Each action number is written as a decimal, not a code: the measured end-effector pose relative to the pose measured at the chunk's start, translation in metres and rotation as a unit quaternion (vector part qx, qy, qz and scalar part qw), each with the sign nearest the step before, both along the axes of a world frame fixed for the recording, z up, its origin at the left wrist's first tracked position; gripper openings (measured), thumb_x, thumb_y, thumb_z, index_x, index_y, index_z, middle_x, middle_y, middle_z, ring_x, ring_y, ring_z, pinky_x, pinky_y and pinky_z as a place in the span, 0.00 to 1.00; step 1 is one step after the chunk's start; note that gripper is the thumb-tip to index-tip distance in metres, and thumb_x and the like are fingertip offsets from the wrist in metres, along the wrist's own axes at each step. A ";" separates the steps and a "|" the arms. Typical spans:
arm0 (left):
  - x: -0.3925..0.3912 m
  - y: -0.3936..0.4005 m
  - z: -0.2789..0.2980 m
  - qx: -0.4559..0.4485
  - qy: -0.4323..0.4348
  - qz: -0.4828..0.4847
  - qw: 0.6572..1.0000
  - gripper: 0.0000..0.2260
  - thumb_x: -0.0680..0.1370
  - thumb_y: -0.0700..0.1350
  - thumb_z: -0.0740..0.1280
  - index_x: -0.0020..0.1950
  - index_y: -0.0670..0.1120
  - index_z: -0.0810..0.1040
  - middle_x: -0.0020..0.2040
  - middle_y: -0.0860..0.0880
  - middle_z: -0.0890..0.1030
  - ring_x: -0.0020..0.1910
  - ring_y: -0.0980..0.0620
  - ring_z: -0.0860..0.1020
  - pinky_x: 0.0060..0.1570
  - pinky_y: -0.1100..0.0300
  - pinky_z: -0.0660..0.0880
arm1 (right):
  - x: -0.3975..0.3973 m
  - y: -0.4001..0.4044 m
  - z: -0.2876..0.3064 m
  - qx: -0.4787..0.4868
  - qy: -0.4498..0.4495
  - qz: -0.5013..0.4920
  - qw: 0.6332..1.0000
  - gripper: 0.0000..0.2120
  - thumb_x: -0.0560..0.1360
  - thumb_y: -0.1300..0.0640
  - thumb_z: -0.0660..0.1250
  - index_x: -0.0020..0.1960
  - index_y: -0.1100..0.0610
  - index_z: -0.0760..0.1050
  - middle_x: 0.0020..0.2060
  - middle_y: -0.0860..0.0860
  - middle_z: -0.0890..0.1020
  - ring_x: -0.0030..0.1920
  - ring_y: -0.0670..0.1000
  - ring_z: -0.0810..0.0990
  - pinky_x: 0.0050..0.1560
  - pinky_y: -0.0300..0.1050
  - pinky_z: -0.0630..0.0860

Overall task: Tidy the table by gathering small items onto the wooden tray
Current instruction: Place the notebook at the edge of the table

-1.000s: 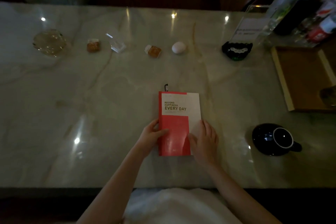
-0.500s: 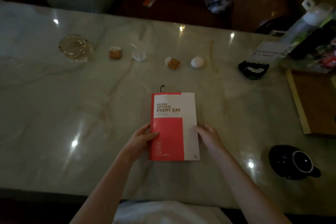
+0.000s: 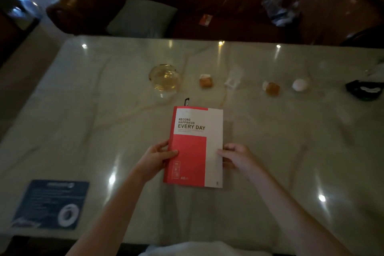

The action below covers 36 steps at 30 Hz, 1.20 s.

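Your left hand (image 3: 160,158) and right hand (image 3: 236,157) clamp the side edges of the red and white book (image 3: 195,145) at frame centre on the table (image 3: 83,131). It looks light, stiff and smooth-covered, so grip both long edges firmly.

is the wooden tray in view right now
No, the head view shows the marble table with the red and white notebook held by both hands and small items in a row, but no wooden tray.
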State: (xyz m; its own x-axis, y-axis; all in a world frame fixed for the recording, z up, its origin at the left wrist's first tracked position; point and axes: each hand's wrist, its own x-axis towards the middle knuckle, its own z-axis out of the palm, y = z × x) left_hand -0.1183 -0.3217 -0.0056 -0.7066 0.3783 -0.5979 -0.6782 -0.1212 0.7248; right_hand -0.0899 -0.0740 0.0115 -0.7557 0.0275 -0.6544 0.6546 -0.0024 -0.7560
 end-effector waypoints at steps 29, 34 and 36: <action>-0.085 -0.415 0.015 -0.308 0.018 0.279 0.909 0.19 0.71 0.37 0.70 0.61 0.39 0.74 0.42 0.50 0.80 0.39 0.53 0.78 0.39 0.63 0.74 | -0.168 -0.458 -0.017 0.013 0.002 0.165 0.986 0.08 0.71 0.69 0.68 0.35 0.61 0.73 0.36 0.55 0.80 0.32 0.50 0.79 0.29 0.39 0.79; -0.105 -0.434 -0.001 -0.343 0.035 0.274 0.898 0.18 0.71 0.36 0.70 0.60 0.40 0.75 0.45 0.48 0.79 0.38 0.55 0.77 0.43 0.61 0.73 | -0.176 -0.482 -0.035 0.103 0.029 0.193 0.975 0.09 0.67 0.58 0.72 0.30 0.55 0.76 0.35 0.53 0.84 0.35 0.54 0.84 0.44 0.57 0.82; -0.109 -0.438 -0.007 -0.373 0.051 0.265 0.888 0.18 0.71 0.36 0.70 0.60 0.42 0.76 0.49 0.46 0.79 0.43 0.52 0.78 0.51 0.57 0.73 | -0.175 -0.487 -0.043 0.142 0.039 0.223 0.964 0.09 0.62 0.48 0.71 0.32 0.53 0.78 0.32 0.49 0.85 0.34 0.52 0.85 0.42 0.57 0.82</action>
State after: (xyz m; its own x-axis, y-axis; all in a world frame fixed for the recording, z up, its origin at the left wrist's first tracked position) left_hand -0.2278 -0.7601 -0.0121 -0.7323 -0.4979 -0.4646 -0.5947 0.1351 0.7925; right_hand -0.2649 -0.5613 -0.0319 -0.7800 -0.1427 -0.6092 0.4836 0.4804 -0.7317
